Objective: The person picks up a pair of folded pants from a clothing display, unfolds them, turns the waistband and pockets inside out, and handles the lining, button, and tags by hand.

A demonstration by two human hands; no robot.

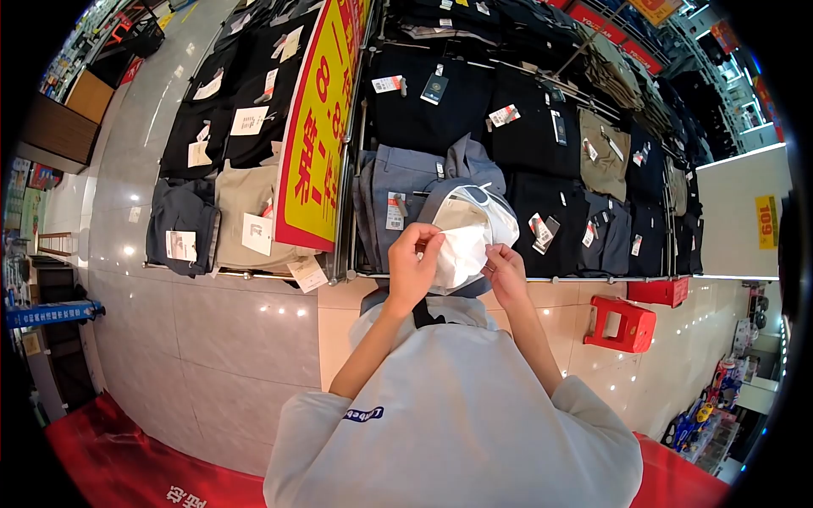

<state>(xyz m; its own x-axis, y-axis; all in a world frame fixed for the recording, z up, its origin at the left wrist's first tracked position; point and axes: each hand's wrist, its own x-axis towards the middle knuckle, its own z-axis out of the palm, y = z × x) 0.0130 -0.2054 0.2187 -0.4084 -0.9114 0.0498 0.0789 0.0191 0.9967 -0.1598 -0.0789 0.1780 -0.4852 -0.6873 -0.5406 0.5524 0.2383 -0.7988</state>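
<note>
1. Left hand (415, 258): thumb and fingers closed in a pinch on the left side of the white lining (461, 256).
2. Right hand (507, 273): fingers curled, fingertips pinching the right side of the same lining.
3. Grey-edged garment (437, 200): located between the hands, at the near edge of the display rack (559, 278), its white inner side exposed. Exact type cannot be told.
4. Folded blue-grey trousers (405, 173): on the rack, just beyond and left of the held garment, with a paper tag (395, 212) on top.
5. Folded black garments (525, 127): tagged, on the rack to the far right of the hands; beige trousers (605, 152) lie beyond, to their right.
6. Yellow sign (309, 127): red-bordered, tilted, standing left of the trousers.
7. Red stool (622, 324): on the tiled floor (550, 326), right of the right hand.
</note>
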